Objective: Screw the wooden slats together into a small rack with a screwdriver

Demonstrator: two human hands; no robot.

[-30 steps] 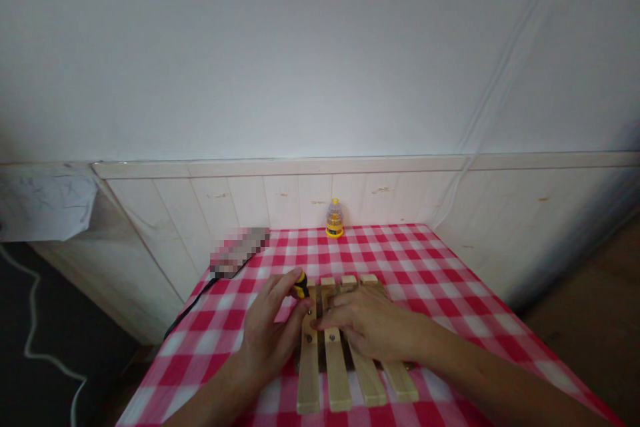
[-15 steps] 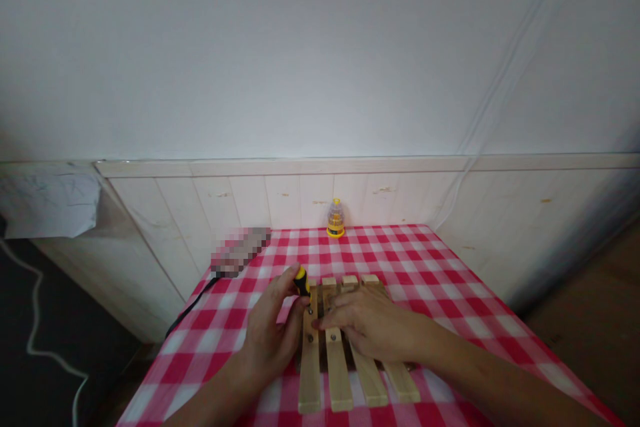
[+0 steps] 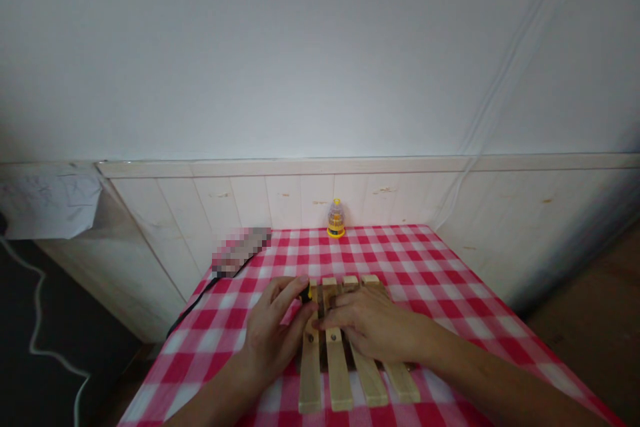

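My left hand (image 3: pixel 277 320) is closed on a small screwdriver (image 3: pixel 305 293) with a black and yellow handle. Fingers and thumb cover most of the handle, and its tip is hidden. It is over the leftmost wooden slat (image 3: pixel 310 380), which has a screw (image 3: pixel 311 338) nearer me. My right hand (image 3: pixel 373 320) lies across the slats from the right, fingers stretched out and resting on the wood. Beneath it run a second slat (image 3: pixel 341 380) with its own screw (image 3: pixel 333 337), a third slat (image 3: pixel 371 380) and a fourth slat (image 3: pixel 404 383). Darker wood shows underneath them.
A red and white checked cloth (image 3: pixel 440 293) covers the table. At the back stands a clear and yellow cone-shaped container (image 3: pixel 336 219). A pixelated object (image 3: pixel 240 253) with a black cord (image 3: pixel 193 307) lies back left. The panelled wall (image 3: pixel 250 200) borders the far edge.
My left hand has shifted slightly right and its fingers have come down over the top of the screwdriver handle, so less of it shows. My right hand and the slats stay put.
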